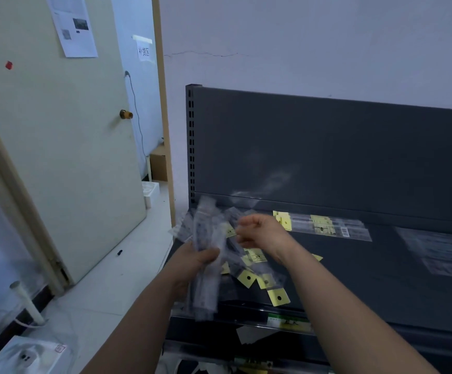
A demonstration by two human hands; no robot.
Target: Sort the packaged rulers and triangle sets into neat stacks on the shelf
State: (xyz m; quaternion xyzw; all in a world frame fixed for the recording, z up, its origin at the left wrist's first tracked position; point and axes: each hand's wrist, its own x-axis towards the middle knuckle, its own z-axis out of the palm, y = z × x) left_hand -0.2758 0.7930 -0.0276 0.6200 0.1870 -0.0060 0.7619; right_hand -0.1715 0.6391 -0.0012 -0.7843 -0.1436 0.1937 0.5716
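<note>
1. Your left hand (200, 261) grips a bundle of packaged rulers (206, 255), fingers wrapped round its middle. It holds the bundle upright over the left end of the shelf (354, 265); the bundle is blurred.
2. Your right hand (262, 233) hovers just beside the bundle's top, above the loose pile (257, 268). Its fingers are curled, but I cannot tell whether they pinch a pack.
3. You look to be mid-gathering: loose packs lie crossed at odd angles. A laid-out row (327, 225) sits at the back and a flat stack (440, 249) to the right.
4. Next, I judge, take a matching pack from the pile, line its yellow header up with the bundle, and square the edges before setting it down.
</note>
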